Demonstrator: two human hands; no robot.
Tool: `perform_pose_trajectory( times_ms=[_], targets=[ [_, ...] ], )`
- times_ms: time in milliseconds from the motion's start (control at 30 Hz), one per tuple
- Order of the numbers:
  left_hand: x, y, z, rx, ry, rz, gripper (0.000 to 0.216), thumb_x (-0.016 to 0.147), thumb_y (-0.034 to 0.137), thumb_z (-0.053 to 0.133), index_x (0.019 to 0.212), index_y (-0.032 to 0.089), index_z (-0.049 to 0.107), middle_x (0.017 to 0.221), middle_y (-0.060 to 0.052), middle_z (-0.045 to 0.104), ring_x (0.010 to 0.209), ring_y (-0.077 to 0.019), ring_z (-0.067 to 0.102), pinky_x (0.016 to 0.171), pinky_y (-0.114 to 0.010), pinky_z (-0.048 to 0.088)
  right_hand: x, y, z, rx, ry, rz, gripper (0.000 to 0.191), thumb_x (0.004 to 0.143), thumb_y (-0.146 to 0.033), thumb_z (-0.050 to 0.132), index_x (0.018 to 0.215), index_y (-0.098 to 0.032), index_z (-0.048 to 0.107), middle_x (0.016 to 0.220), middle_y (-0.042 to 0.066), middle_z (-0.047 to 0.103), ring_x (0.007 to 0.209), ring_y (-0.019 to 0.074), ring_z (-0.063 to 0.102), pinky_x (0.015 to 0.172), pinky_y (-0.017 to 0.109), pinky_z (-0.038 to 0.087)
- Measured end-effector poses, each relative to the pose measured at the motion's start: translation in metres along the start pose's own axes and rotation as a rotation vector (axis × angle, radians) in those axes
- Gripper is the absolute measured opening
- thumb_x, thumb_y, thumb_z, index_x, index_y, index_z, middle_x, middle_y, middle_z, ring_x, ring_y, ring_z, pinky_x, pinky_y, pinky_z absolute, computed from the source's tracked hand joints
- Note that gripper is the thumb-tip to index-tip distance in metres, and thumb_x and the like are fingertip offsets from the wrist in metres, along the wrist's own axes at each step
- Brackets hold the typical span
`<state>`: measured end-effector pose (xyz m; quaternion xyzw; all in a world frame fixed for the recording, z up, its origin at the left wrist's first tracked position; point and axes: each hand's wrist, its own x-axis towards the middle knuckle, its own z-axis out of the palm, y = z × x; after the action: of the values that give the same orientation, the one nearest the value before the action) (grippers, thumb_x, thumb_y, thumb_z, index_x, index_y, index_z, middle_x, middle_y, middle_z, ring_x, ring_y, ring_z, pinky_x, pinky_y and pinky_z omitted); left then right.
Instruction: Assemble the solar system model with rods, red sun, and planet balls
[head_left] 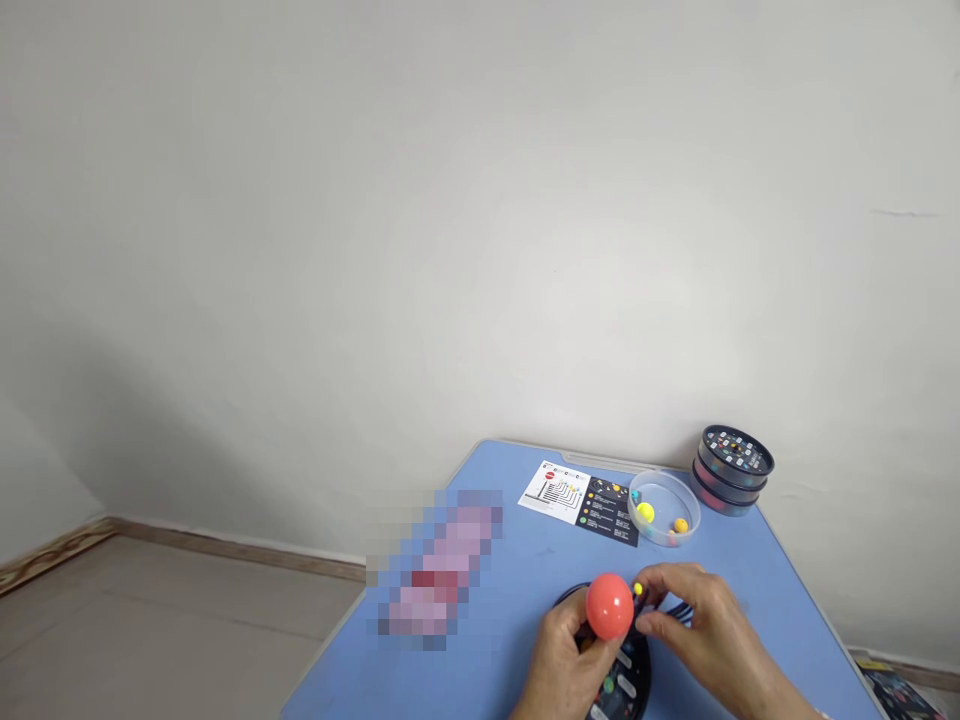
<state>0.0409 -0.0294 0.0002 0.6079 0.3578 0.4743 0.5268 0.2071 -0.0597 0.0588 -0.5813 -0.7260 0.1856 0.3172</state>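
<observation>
- No writing can be read from where you look: the leaflet (581, 497) at the far side of the blue table (525, 590) is half white with a line diagram and half black with coloured dots and lines of print, all too small to make out.
- The stack of round black tins (733, 470) at the far right corner has a lid dotted with small coloured marks; no brand or label is legible.
- The coral-red ball (609, 606) is smooth, glossy and plain, with a soft highlight on top. It sits near the table's near edge, between your two hands and just above a black round base (626, 682) that carries small coloured spots.
- Your left hand (559, 655) comes up from below, with its fingers curled closed against the ball's lower left side.
- Your right hand (705, 625) is just to the ball's right, fingertips drawn together beside a tiny yellow bead (638, 590) that touches the ball's upper right edge. You cannot tell what they pinch.
- Thin black rods (679, 610) show under that hand.
- A clear shallow dish (660, 495), between leaflet and tins, holds a yellow ball (645, 513) and a smaller orange ball (680, 525), apart from each other.
- A blurred pink and red patch (442, 570) covers the table's left part.
</observation>
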Motion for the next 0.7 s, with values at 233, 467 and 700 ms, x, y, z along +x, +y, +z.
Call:
perform_pose_trajectory(
  times_ms=[233, 467, 700],
  targets=[
    [0.001, 0.001, 0.001, -0.010, 0.015, -0.006, 0.025, 0.074, 0.037, 0.066, 0.067, 0.014, 0.060, 0.064, 0.002, 0.048, 0.063, -0.0142, 0.042, 0.059, -0.022, 0.044, -0.005, 0.013, 0.011, -0.109, 0.189, -0.275, 0.014, 0.092, -0.021, 0.052, 0.093, -0.023, 0.066, 0.090, 0.005, 0.073, 0.084, 0.0203, 0.067, 0.076, 0.032, 0.052],
    [0.001, -0.002, 0.000, -0.029, -0.013, 0.000, 0.025, 0.078, 0.037, 0.064, 0.068, 0.014, 0.059, 0.065, 0.001, 0.049, 0.064, -0.0146, 0.043, 0.060, -0.024, 0.045, -0.008, 0.017, 0.015, -0.106, 0.270, -0.279, 0.010, 0.089, -0.018, 0.055, 0.087, -0.023, 0.064, 0.078, 0.001, 0.071, 0.072, 0.0173, 0.068, 0.067, 0.027, 0.053],
    [0.000, -0.001, 0.000, -0.008, -0.027, -0.001, 0.026, 0.079, 0.038, 0.062, 0.070, 0.013, 0.061, 0.067, 0.000, 0.050, 0.066, -0.0154, 0.044, 0.061, -0.025, 0.045, -0.009, 0.019, 0.017, -0.069, 0.269, -0.199, 0.011, 0.085, -0.019, 0.058, 0.082, -0.023, 0.067, 0.074, 0.000, 0.073, 0.067, 0.0169, 0.069, 0.063, 0.024, 0.055]
  ],
)
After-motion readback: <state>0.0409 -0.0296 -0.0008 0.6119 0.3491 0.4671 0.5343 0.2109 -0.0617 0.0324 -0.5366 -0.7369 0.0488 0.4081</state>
